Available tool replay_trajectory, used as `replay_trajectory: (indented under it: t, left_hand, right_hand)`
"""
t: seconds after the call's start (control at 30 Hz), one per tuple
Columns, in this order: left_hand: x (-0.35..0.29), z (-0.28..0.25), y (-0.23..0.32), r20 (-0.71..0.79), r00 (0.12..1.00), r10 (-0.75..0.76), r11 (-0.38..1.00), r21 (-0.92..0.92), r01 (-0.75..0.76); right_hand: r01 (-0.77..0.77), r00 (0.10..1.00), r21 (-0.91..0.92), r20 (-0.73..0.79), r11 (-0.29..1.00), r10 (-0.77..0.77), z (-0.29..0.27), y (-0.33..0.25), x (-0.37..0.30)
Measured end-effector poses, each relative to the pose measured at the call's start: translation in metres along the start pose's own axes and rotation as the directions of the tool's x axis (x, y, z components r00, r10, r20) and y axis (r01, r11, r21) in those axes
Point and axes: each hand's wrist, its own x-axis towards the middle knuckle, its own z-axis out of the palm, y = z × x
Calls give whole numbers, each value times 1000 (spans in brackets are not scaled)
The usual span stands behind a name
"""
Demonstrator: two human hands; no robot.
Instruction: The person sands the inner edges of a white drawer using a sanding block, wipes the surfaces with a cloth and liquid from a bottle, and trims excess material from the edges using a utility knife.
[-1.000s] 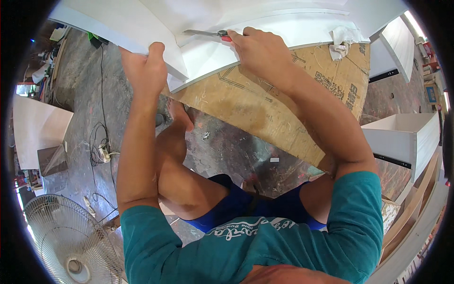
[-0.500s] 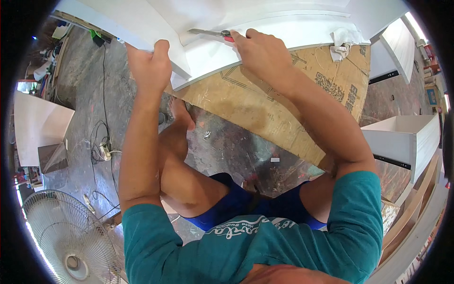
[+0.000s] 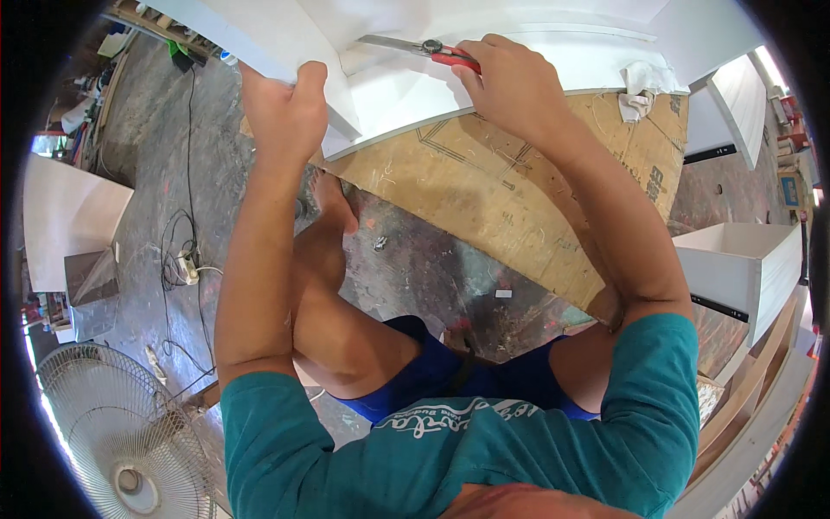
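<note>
A red utility knife [image 3: 451, 57] with a long blade out is held in my right hand [image 3: 517, 88], the fingers closed round its handle. Its blade points left over the white cabinet's inside, the tip close to the inner corner by the upright panel. My left hand [image 3: 284, 117] grips the front edge of that white upright panel [image 3: 259, 39], thumb on the near side; the other fingers are mostly hidden. Below both hands runs the white cabinet bottom [image 3: 393, 112]. A crumpled white cloth [image 3: 638, 105] lies at its right end.
Flat brown cardboard [image 3: 467, 186] lies under the cabinet's front edge. White drawers with black slides, one a drawer box [image 3: 722, 251], stand at right. A fan [image 3: 125, 432] is at lower left, and a black cord [image 3: 192, 147] with a socket block crosses the floor.
My right hand and the knife have shifted right, and more of the red handle shows. My left hand stays on the panel. The whole view has shifted slightly.
</note>
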Motion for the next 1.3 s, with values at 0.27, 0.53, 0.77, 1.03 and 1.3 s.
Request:
replay_trajectory:
  t: [0.27,0.53,0.77,1.03,1.3]
  left_hand:
    - [0,3,2,-80,996,40,999,13,-39]
    - [1,3,1,-64,996,58,998,-1,-58]
    - [1,-2,-1,25,1000,-19,1000,12,19]
    - [0,-1,7,8,999,-39,999,14,39]
    - [1,0,4,-29,1000,-4,1000,-14,4]
  right_hand:
    - [112,993,-112,59,987,-106,-3,6,0]
    - [97,993,-130,78,987,-87,2,2,-5]
    - [62,996,-141,76,988,-51,6,-6,-8]
    - [82,997,-178,1,981,-83,19,-4,-12]
    - [74,994,-212,-57,974,-88,26,-3,-13]
